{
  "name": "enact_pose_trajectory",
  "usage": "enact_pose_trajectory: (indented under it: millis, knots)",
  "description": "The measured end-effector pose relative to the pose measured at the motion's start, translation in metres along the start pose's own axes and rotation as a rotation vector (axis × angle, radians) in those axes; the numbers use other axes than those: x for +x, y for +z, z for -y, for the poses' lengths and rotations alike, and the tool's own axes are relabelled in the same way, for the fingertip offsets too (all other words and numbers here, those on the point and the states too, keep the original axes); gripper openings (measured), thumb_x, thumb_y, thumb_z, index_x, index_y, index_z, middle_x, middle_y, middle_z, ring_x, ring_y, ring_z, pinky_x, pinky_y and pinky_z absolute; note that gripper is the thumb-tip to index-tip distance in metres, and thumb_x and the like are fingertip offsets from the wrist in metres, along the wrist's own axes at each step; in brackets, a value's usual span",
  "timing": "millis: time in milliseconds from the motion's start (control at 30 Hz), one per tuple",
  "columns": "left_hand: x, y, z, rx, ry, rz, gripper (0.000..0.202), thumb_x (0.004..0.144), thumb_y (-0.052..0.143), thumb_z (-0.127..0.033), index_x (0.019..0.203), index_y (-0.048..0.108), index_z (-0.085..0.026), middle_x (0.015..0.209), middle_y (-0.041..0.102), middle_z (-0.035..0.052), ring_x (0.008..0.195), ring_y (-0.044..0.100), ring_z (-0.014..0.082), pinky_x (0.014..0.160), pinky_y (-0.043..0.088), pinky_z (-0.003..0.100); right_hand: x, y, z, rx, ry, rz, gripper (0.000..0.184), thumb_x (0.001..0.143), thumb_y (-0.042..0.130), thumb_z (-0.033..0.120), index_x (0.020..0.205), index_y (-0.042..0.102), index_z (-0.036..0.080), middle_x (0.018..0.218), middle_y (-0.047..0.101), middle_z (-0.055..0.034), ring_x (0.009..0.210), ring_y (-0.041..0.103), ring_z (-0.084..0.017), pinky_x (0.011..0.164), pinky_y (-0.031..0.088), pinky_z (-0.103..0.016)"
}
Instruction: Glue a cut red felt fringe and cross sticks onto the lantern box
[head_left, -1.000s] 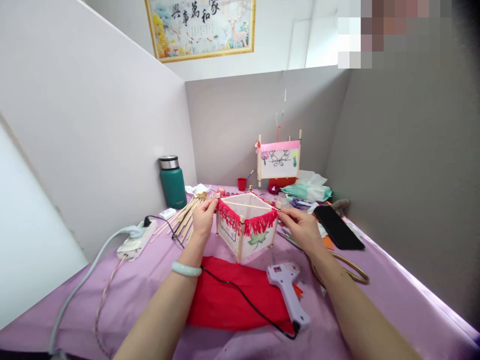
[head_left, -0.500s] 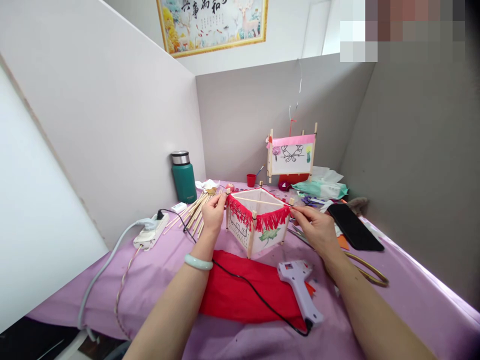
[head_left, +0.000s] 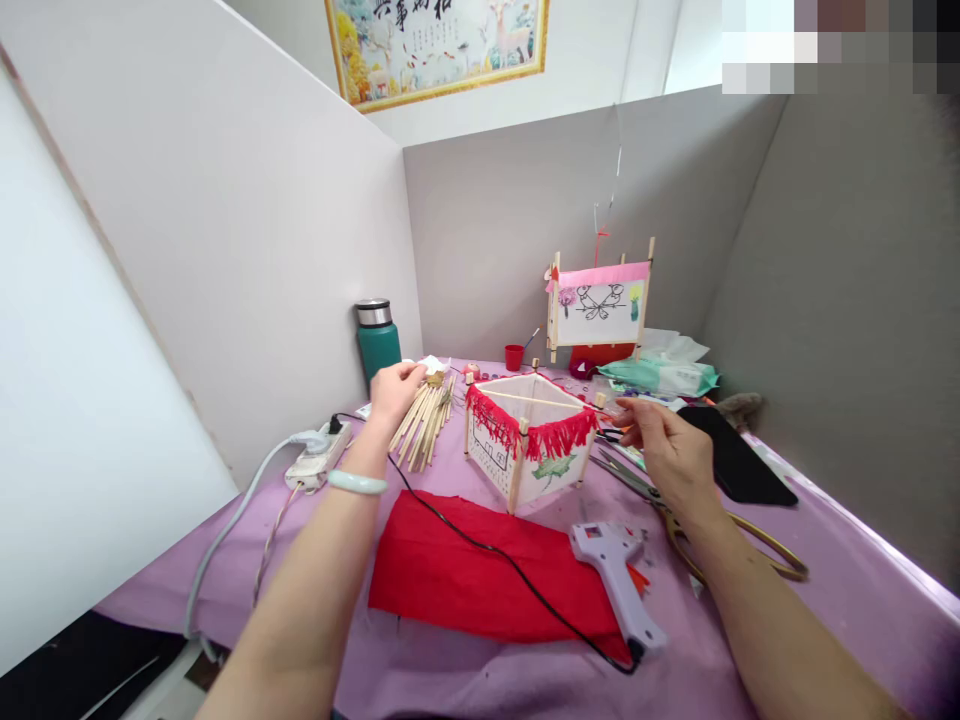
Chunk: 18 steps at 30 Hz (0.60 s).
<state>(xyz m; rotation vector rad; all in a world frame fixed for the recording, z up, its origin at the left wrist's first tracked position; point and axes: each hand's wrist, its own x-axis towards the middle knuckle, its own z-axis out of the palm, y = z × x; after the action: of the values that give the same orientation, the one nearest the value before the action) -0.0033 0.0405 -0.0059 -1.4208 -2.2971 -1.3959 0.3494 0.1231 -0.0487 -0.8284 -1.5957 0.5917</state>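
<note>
On the lilac tablecloth, at twelve o'clock from the forearms, stands one square paper lantern [head_left: 529, 445]: pale wooden corner posts, white panels painted with a green leaf and a black line drawing, and a red fringe along the top edge. One thin wooden stick [head_left: 517, 399] lies across its open top from corner to corner.

The lantern sits between the hands, touching neither. The right hand [head_left: 667, 442] is just beside its three o'clock corner, thumb and forefinger pressed together; whether they pinch anything is too small to tell. The left hand [head_left: 394, 392] is at its nine o'clock, well apart, fingers curled just above a loose pile of pale wooden sticks [head_left: 424, 425]; its grip cannot be made out.

There is one white glue gun [head_left: 611, 570], one pair of gold-handled scissors [head_left: 630, 478], and one red cloth [head_left: 480, 580]. At eleven o'clock stands one green flask [head_left: 377, 345].
</note>
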Motion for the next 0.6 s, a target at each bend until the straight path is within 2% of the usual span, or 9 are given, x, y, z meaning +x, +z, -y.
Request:
enact_pose_trajectory:
  millis: [33,67,133,200,267,333,433,500,600]
  knots:
    - [0.011,-0.012,0.008,0.312,-0.041,0.105,0.032,0.084,0.047,-0.038,0.086,0.071,-0.017,0.089,0.071,0.0089,0.082,0.064,0.0206,0.069,0.046,0.025,0.001,-0.001,-0.001,0.017,0.017,-0.018,0.05,0.087,0.044,0.057,0.099,0.069,0.016,0.079,0.069,-0.0073,0.055,0.059,-0.013,0.056,0.049,-0.026]
    - [0.02,-0.022,0.016,0.424,-0.083,0.151,0.022,0.079,0.056,-0.032,0.079,0.072,-0.016,0.085,0.071,0.0112,0.083,0.064,0.0246,0.07,0.045,0.028,0.002,-0.001,-0.002,0.026,0.028,-0.027,0.051,0.086,0.044,0.059,0.098,0.069,0.016,0.078,0.069,-0.0081,0.055,0.059,-0.013,0.055,0.048,-0.027]
    - [0.032,-0.034,0.031,0.555,-0.135,0.22,0.007,0.068,0.065,-0.018,0.067,0.069,-0.011,0.08,0.069,0.0164,0.086,0.064,0.0315,0.073,0.043,0.034,0.003,-0.001,-0.004,0.037,0.035,-0.024,0.052,0.086,0.043,0.061,0.094,0.07,0.017,0.078,0.069,-0.0095,0.054,0.059,-0.015,0.053,0.048,-0.028]
    - [0.036,-0.035,0.042,0.636,-0.167,0.286,0.004,0.065,0.068,-0.01,0.062,0.065,-0.009,0.076,0.067,0.0172,0.09,0.063,0.034,0.076,0.043,0.036,0.003,-0.001,-0.005,0.042,0.034,-0.013,0.053,0.086,0.042,0.062,0.092,0.071,0.018,0.078,0.069,-0.0104,0.053,0.058,-0.015,0.052,0.047,-0.029]
    - [0.035,-0.03,0.051,0.698,-0.2,0.345,0.008,0.07,0.069,-0.013,0.065,0.064,-0.009,0.076,0.066,0.0134,0.092,0.062,0.0301,0.079,0.044,0.037,0.003,0.0,-0.005,0.046,0.038,0.004,0.053,0.086,0.042,0.062,0.091,0.071,0.018,0.078,0.069,-0.0109,0.053,0.058,-0.016,0.052,0.047,-0.03]
    - [0.032,-0.023,0.058,0.736,-0.235,0.383,0.015,0.079,0.067,-0.023,0.073,0.064,-0.01,0.081,0.066,0.0084,0.092,0.062,0.0235,0.083,0.046,0.038,0.002,-0.001,-0.004,0.046,0.046,0.02,0.055,0.086,0.041,0.062,0.092,0.071,0.016,0.077,0.068,-0.011,0.053,0.057,-0.015,0.052,0.047,-0.03]
    - [0.03,-0.016,0.065,0.744,-0.268,0.39,0.024,0.085,0.062,-0.035,0.082,0.063,-0.011,0.087,0.065,0.0055,0.089,0.062,0.0185,0.085,0.048,0.039,0.001,-0.002,-0.003,0.039,0.05,0.02,0.058,0.087,0.04,0.062,0.093,0.07,0.013,0.076,0.068,-0.0106,0.053,0.057,-0.014,0.052,0.046,-0.028]
    - [0.029,-0.015,0.068,0.716,-0.265,0.361,0.026,0.084,0.062,-0.036,0.078,0.062,-0.011,0.08,0.064,0.0051,0.082,0.061,0.0174,0.081,0.048,0.037,0.001,-0.002,-0.002,0.035,0.047,0.011,0.059,0.087,0.04,0.062,0.093,0.07,0.013,0.076,0.068,-0.01,0.053,0.057,-0.014,0.052,0.046,-0.026]
    - [0.026,-0.016,0.069,0.639,-0.221,0.3,0.031,0.076,0.069,-0.029,0.055,0.054,-0.012,0.054,0.053,0.0016,0.069,0.059,0.0176,0.071,0.045,0.032,0.001,-0.002,0.0,0.025,0.046,0.021,0.058,0.087,0.04,0.062,0.092,0.07,0.012,0.074,0.068,-0.0093,0.052,0.057,-0.013,0.051,0.046,-0.026]
